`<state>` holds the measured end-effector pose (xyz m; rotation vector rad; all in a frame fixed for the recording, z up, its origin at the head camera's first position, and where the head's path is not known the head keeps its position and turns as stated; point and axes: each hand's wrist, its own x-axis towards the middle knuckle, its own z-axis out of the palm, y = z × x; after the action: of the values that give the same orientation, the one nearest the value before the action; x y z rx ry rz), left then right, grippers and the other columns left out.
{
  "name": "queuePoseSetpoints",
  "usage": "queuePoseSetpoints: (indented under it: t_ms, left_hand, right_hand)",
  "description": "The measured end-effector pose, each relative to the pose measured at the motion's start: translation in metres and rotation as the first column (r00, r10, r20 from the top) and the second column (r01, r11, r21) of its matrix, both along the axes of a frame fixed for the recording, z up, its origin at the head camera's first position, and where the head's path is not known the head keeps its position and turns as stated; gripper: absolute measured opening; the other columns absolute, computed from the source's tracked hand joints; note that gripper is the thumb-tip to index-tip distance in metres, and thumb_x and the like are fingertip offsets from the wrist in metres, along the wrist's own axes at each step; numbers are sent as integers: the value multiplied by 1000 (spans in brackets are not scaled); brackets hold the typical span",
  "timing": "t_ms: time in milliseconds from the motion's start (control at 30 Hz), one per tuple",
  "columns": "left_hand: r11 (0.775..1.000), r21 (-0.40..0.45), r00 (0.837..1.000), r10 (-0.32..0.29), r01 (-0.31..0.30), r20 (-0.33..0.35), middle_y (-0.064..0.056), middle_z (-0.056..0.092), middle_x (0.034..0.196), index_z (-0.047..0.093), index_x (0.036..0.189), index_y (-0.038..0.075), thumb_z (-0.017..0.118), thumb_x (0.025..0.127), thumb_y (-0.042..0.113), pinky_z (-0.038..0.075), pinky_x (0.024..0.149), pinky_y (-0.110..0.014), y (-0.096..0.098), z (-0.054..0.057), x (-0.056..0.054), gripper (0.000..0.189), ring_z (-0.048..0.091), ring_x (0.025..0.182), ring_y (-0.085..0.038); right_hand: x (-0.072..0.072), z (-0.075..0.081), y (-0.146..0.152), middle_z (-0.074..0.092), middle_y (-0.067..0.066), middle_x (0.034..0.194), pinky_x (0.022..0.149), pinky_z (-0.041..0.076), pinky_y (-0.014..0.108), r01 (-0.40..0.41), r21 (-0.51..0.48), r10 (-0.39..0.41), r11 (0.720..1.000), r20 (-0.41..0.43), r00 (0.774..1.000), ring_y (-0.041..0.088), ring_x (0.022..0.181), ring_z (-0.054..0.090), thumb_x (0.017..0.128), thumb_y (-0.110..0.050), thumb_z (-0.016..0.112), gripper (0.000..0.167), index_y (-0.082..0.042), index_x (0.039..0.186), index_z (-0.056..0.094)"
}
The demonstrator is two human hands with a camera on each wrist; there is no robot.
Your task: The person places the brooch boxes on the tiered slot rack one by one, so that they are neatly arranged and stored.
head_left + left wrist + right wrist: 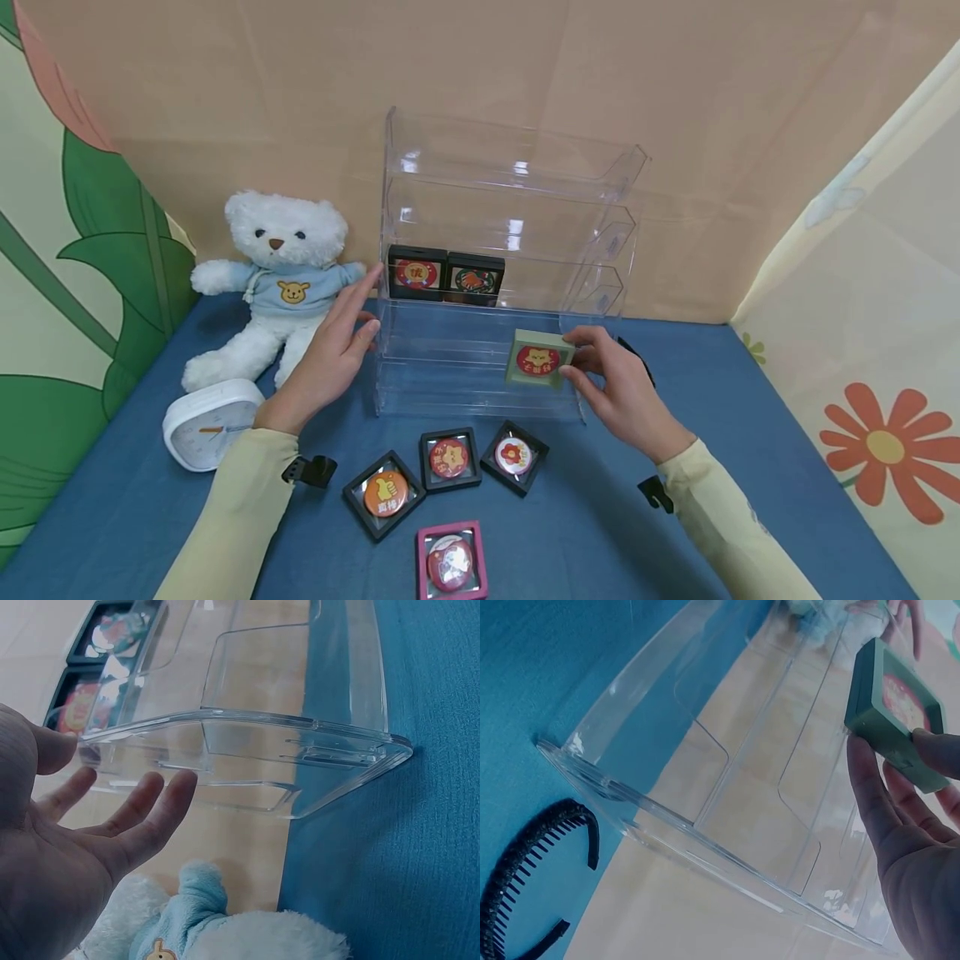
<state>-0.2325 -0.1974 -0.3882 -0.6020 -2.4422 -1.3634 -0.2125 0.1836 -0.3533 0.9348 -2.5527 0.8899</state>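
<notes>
My right hand (618,392) pinches a green square frame (538,360) with a red round badge in it, in front of the lower part of a clear tiered display rack (480,400). In the right wrist view, thumb and fingers grip this green frame (896,712) by one edge. Beside the rack's left side is my left hand (333,354), its fingers extended at the clear side panel; the left wrist view shows the fingers loosely spread, holding nothing. Two black-framed badges (417,273) (475,280) stand side by side on a rack tier, at its left end.
Three black-framed badges (384,495) (450,459) (514,457) and a pink-framed one (452,562) lie on the blue cloth (600,517) before the rack. A white teddy bear (285,242) and a white clock (210,425) stand left. A black toothed headband (510,870) lies right of the rack.
</notes>
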Motion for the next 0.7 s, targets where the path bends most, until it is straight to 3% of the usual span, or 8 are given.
queuePoseSetpoints:
  t_ms: [367, 700]
  left_hand:
    - [1000, -7, 1000, 3, -3, 2, -7, 22, 163, 12, 164, 33, 43, 109, 7, 55, 83, -51, 1, 2, -1, 68, 54, 119, -37]
    - [1000, 3, 1000, 0, 0, 2, -9, 23, 163, 13, 164, 29, 43, 109, 6, 55, 82, -51, 1, 3, 0, 67, 54, 116, -37]
  right_hand:
    - [-10, 8, -1, 64, 15, 119, 81, 58, 46, 24, -1, -24, 1000, -11, 1000, 29, 99, 71, 91, 0, 73, 46, -6, 130, 49]
    - [-19, 14, -5, 63, 15, 122, 84, 58, 42, 10, -3, -10, 1000, -42, 999, 29, 103, 70, 92, 0, 73, 47, -5, 131, 48]
